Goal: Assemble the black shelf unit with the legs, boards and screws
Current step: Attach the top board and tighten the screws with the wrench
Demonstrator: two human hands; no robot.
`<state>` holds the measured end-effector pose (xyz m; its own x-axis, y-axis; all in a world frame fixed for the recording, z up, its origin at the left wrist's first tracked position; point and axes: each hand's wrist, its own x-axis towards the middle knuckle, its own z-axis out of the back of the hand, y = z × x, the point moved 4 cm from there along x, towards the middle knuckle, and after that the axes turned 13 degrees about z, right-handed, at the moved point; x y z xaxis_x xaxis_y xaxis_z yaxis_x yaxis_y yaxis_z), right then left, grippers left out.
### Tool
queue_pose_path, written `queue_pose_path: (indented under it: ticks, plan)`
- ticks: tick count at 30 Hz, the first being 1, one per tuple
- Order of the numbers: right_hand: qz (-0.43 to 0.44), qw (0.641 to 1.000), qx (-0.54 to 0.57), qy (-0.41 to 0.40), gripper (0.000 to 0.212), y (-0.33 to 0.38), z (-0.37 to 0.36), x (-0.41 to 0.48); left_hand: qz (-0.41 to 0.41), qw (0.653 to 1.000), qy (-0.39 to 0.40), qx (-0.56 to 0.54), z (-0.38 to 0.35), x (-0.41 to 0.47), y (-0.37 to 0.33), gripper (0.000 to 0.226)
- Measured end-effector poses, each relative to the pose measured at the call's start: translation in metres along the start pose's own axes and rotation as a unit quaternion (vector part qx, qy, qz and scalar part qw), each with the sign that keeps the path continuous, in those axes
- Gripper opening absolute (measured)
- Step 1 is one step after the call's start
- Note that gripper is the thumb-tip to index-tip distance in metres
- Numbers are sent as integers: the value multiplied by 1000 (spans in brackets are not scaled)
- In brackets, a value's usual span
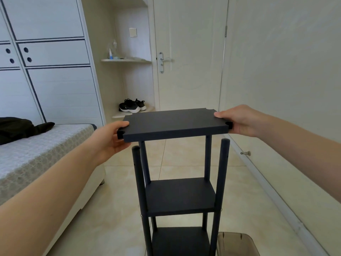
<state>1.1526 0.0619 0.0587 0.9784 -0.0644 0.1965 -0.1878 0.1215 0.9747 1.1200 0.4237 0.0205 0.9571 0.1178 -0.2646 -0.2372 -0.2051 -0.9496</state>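
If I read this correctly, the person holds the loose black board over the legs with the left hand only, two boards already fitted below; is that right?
Not quite: the head view shows both hands gripping it, the left hand at the left end of the black board, the right hand at its right end. The rest holds.

Head cam: I see both hands on the flat black rectangular board (173, 124), held level over the part-built unit. Left hand (110, 139) grips its left end, thumb on top, fingers (125, 145) curled under. Right hand (239, 121) grips the right end, thumb on top. The near two round black legs (223, 163) stand with bare tops just below the board's near edge. The far two run up to its underside; can't tell contact. Two lower black boards (180, 195) sit between the legs. Beige tiled floor (184, 159) below.
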Motion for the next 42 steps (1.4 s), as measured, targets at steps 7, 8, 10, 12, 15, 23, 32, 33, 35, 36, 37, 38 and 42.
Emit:
queue_pose_path:
  ticks: [7,8,10,12,15,23,32,33,35,36,37,38,42]
  plan:
    - [-28,999,16,-8,34,-37,2,34,12,999,18,-29,-11,34,12,25]
    - [-28,999,16,-5,34,-43,3,38,14,999,22,-33,-11,38,13,25]
    - [-29,999,16,-3,35,-54,4,43,18,999,29,-33,-12,45,19,25]
    - [-34,999,13,-1,34,-64,4,46,18,999,33,-38,-12,50,27,25]
    - [-39,999,18,-3,30,-74,5,47,13,998,40,-45,-10,57,37,26]
    - [-25,999,32,-9,28,-75,11,48,-2,996,53,-69,-11,64,52,36]
    - [-36,999,7,-24,24,-75,11,49,-48,996,49,-58,-13,64,49,69]
    - [-38,999,1,-25,24,-77,11,50,-45,996,49,-63,-13,65,50,70]
    - [-41,999,-4,-27,24,-82,12,51,-31,995,50,-75,-13,67,52,64]
    - [-42,999,0,-30,24,-84,12,51,-24,995,50,-77,-14,68,54,59]
    - [-42,999,6,-33,24,-85,12,52,-18,996,51,-75,-16,69,56,55]
    - [-43,998,12,-37,23,-86,12,52,-13,996,52,-73,-17,69,57,51]
    - [-43,998,27,-41,23,-88,11,55,-5,995,55,-83,-21,70,58,43]
